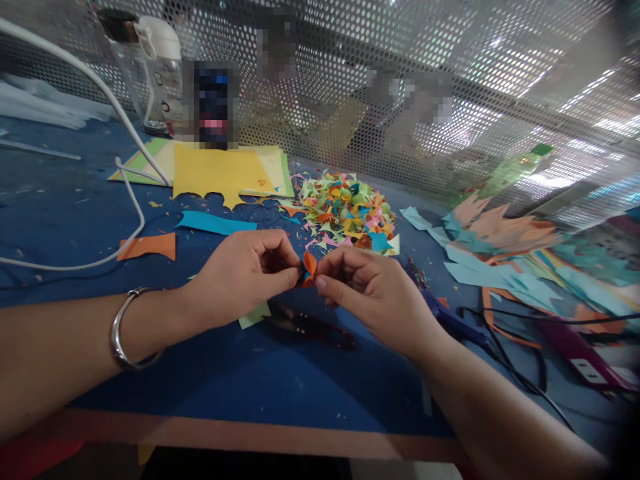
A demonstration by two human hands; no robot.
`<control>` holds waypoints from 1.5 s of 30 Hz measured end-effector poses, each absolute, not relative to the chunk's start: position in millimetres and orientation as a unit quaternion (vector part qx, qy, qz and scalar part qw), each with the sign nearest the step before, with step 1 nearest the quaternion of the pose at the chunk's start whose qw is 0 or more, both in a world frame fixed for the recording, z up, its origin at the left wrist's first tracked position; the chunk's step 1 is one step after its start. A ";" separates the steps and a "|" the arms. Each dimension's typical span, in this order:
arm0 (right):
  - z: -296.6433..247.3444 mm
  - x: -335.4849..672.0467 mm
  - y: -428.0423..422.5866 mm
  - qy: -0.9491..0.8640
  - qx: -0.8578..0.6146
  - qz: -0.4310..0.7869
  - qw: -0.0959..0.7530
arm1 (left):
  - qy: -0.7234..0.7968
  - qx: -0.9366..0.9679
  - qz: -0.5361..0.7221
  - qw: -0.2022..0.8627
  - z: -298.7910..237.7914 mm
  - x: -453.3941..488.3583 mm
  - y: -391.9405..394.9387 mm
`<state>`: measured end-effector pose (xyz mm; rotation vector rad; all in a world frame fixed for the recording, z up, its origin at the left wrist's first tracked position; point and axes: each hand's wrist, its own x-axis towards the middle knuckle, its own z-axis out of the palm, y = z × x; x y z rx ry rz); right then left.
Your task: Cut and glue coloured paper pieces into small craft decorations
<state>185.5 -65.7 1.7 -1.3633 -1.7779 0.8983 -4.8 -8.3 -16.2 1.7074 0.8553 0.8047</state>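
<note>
Between my two hands is a small folded orange paper piece [309, 267], with a bit of blue at its left side. My left hand [253, 267] pinches it from the left, thumb against forefinger. From the right, my right hand [363, 283] closes thumb and fingertips at its edge. Below them on the blue table lie dark red-handled snips [313, 328] and a pale green paper scrap [255, 315]. A blue paper strip [217, 223] and an orange paper piece [149, 247] lie beyond my left hand.
A heap of colourful paper scraps [350, 207] lies ahead, beside stacked yellow sheets [220, 173]. Bottles [163, 73] and a phone [213, 103] stand at back left. A blue-handled tool [455, 320], black cords, a purple box [575, 353] and cut paper [500, 273] occupy the right.
</note>
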 end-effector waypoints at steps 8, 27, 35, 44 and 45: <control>0.4 187.4 -65.5 -0.691 -0.535 0.344 0.342 | 0.357 0.715 0.330 0.503 -17.1 -5.4 -7.9; 1.9 185.7 -65.5 -0.689 -0.533 0.339 0.357 | 0.372 0.712 0.325 0.499 -14.2 -4.7 -9.5; 4.8 189.5 -64.6 -0.659 -0.557 0.295 0.411 | 0.381 0.725 0.324 0.474 -10.9 -6.2 -7.7; 5.3 190.5 -64.7 -0.676 -0.559 0.286 0.385 | 0.366 0.726 0.362 0.456 -12.8 -7.0 -7.1; 4.9 190.5 -64.7 -0.677 -0.558 0.287 0.384 | 0.365 0.726 0.366 0.454 -12.8 -7.0 -7.0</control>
